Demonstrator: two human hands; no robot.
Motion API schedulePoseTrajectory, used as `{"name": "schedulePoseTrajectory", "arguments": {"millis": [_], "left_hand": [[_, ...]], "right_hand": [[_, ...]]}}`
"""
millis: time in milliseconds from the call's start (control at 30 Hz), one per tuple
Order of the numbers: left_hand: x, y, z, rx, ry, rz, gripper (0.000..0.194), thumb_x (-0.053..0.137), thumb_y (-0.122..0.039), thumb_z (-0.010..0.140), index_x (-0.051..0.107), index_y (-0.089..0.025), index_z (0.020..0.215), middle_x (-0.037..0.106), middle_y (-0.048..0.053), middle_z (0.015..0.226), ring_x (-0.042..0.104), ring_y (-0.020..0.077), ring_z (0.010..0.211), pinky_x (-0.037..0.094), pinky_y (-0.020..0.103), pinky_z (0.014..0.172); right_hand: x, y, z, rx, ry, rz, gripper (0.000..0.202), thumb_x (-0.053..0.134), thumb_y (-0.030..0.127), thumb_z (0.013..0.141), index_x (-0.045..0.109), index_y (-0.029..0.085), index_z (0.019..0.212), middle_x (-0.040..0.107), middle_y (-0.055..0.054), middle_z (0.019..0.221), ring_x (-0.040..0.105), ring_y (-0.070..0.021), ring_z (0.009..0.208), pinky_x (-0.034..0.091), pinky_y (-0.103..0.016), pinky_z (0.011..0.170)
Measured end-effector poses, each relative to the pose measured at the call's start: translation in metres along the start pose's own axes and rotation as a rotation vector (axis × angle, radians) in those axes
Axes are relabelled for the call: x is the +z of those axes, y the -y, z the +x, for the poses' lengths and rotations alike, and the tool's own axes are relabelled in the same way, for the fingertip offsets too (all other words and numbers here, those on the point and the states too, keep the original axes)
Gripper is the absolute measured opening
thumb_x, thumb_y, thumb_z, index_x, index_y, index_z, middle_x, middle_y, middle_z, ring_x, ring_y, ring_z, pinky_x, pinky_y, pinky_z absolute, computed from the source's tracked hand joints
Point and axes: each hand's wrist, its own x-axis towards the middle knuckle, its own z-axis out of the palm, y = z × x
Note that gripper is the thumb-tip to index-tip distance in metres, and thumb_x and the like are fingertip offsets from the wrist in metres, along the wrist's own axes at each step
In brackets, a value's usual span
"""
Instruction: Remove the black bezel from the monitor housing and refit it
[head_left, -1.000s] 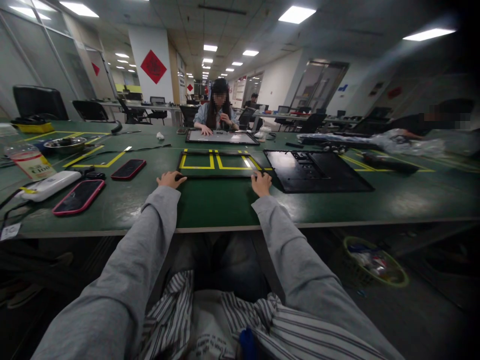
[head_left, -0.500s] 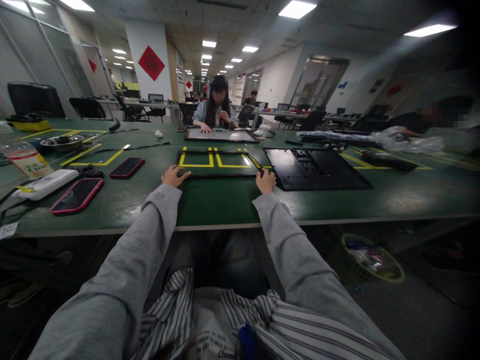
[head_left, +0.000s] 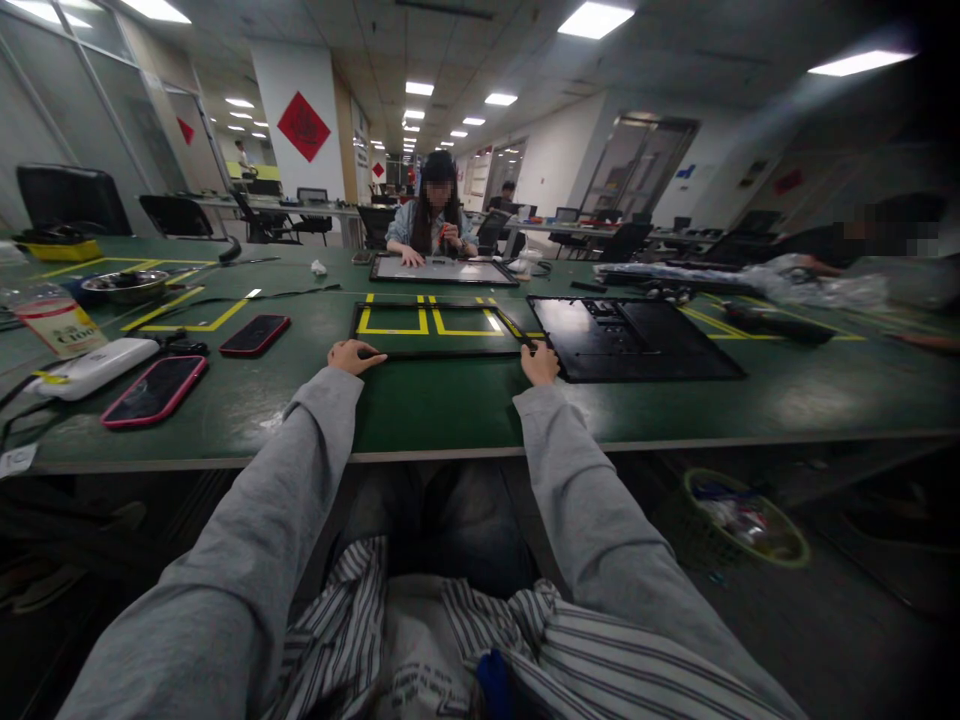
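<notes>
A black rectangular frame (head_left: 450, 354) lies on the green worktop (head_left: 442, 415), set back from the middle of the near edge, its long sides running roughly along that edge. Yellow tape lines (head_left: 457, 333) on the worktop show through its opening. The left hand (head_left: 351, 357) has its fingers around the frame's near left corner, the thumb pointing inward along the near side. The right hand (head_left: 540, 363) grasps the near right corner with curled fingers.

Just right of the right hand, a black molded panel (head_left: 686, 350) lies flat. Beyond the frame, toward the worktop's far edge, a flat panel with a dark border (head_left: 442, 270) rests in front of a seated person (head_left: 433, 225), who has one hand on it.

To the left are two phones, one dark with a red edge (head_left: 255, 335) and one in a pink case (head_left: 154, 392), nearer the near edge. Beside the latter lie a white power strip (head_left: 101, 368) and a labelled bottle (head_left: 58, 322), with a metal bowl (head_left: 127, 285) farther back. Clear plastic wrap (head_left: 814, 282) lies toward the far right. A green basket (head_left: 750, 545) stands below the near edge, on the right.
</notes>
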Motion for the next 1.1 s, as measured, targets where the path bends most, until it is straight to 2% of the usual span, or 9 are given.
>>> {"name": "schedulePoseTrajectory", "arguments": {"millis": [133, 267, 433, 667, 767, 933, 1100], "left_hand": [[0.004, 0.006, 0.004, -0.031, -0.024, -0.023, 0.06, 0.071, -0.074, 0.071, 0.073, -0.033, 0.114, 0.06, 0.003, 0.139, 0.039, 0.034, 0.138, 0.034, 0.044, 0.113], [0.002, 0.009, 0.004, -0.039, -0.066, -0.022, 0.06, 0.07, -0.076, 0.071, 0.074, -0.032, 0.112, 0.06, 0.005, 0.136, 0.041, 0.0339, 0.136, 0.038, 0.043, 0.11], [-0.001, 0.006, 0.001, -0.049, -0.048, -0.019, 0.065, 0.068, -0.078, 0.071, 0.072, -0.032, 0.117, 0.06, 0.007, 0.136, 0.046, 0.0342, 0.132, 0.04, 0.045, 0.108], [-0.001, -0.003, -0.006, -0.039, -0.09, -0.014, 0.077, 0.065, -0.083, 0.069, 0.065, -0.038, 0.131, 0.052, 0.004, 0.15, 0.03, 0.0381, 0.146, 0.025, 0.054, 0.118], [-0.001, -0.004, -0.006, -0.035, -0.054, 0.004, 0.073, 0.065, -0.082, 0.07, 0.066, -0.039, 0.129, 0.053, 0.003, 0.15, 0.033, 0.0384, 0.145, 0.023, 0.057, 0.118], [-0.004, -0.001, -0.004, -0.028, 0.001, -0.019, 0.06, 0.065, -0.08, 0.073, 0.073, -0.039, 0.116, 0.062, -0.001, 0.141, 0.04, 0.0341, 0.141, 0.028, 0.051, 0.116], [-0.007, -0.004, -0.006, -0.061, -0.028, -0.033, 0.061, 0.057, -0.083, 0.076, 0.075, -0.038, 0.113, 0.063, 0.0, 0.14, 0.041, 0.0363, 0.141, 0.024, 0.06, 0.117]], "right_hand": [[-0.003, 0.001, 0.001, -0.01, -0.02, 0.046, 0.041, 0.046, 0.034, 0.096, 0.063, 0.015, 0.128, 0.062, -0.02, 0.128, 0.054, -0.0346, 0.123, 0.042, -0.053, 0.105], [-0.008, 0.003, 0.001, 0.032, -0.116, 0.071, 0.036, 0.043, 0.028, 0.095, 0.064, 0.014, 0.121, 0.063, -0.02, 0.123, 0.055, -0.0324, 0.121, 0.044, -0.049, 0.103], [-0.008, 0.004, -0.002, 0.058, -0.116, 0.075, 0.035, 0.042, 0.029, 0.095, 0.061, 0.014, 0.121, 0.063, -0.02, 0.123, 0.055, -0.0324, 0.12, 0.043, -0.049, 0.102], [-0.003, 0.0, -0.002, 0.046, -0.074, 0.056, 0.041, 0.045, 0.033, 0.094, 0.058, 0.013, 0.127, 0.063, -0.021, 0.125, 0.056, -0.0345, 0.119, 0.042, -0.052, 0.102], [-0.002, 0.0, -0.001, 0.016, -0.026, 0.047, 0.043, 0.046, 0.034, 0.095, 0.058, 0.013, 0.129, 0.065, -0.02, 0.125, 0.057, -0.0339, 0.119, 0.042, -0.051, 0.103], [-0.006, 0.003, 0.0, 0.014, -0.066, 0.081, 0.04, 0.042, 0.031, 0.095, 0.06, 0.012, 0.126, 0.067, -0.019, 0.122, 0.059, -0.0309, 0.118, 0.044, -0.044, 0.101], [-0.007, 0.004, -0.001, 0.009, -0.085, 0.102, 0.039, 0.043, 0.032, 0.094, 0.06, 0.013, 0.123, 0.067, -0.018, 0.12, 0.059, -0.0306, 0.116, 0.044, -0.045, 0.101]]}}
